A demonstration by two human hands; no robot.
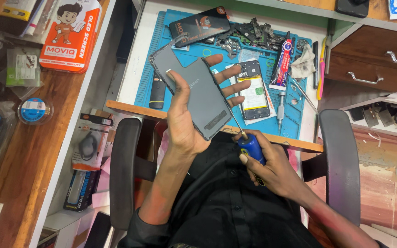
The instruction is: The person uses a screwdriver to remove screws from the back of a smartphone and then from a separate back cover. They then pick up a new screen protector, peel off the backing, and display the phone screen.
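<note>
My left hand (187,117) holds a dark grey phone back cover (191,94) tilted above the desk's front edge, thumb on its left side and fingers spread behind its right side. My right hand (272,167) grips a blue-handled screwdriver (250,147) over my lap; its thin shaft points up toward the cover's lower right edge. An opened phone (252,89) with its battery and board showing lies flat on the blue work mat (148,78), just right of my left fingers.
On the mat lie a dark phone box (198,25), a heap of small metal parts (249,32), a glue tube (282,62), a silver screwdriver (281,108) and a black remote-like device (157,92). Chair armrests (124,170) flank me. Wooden drawers (373,57) stand at right, cluttered shelves at left.
</note>
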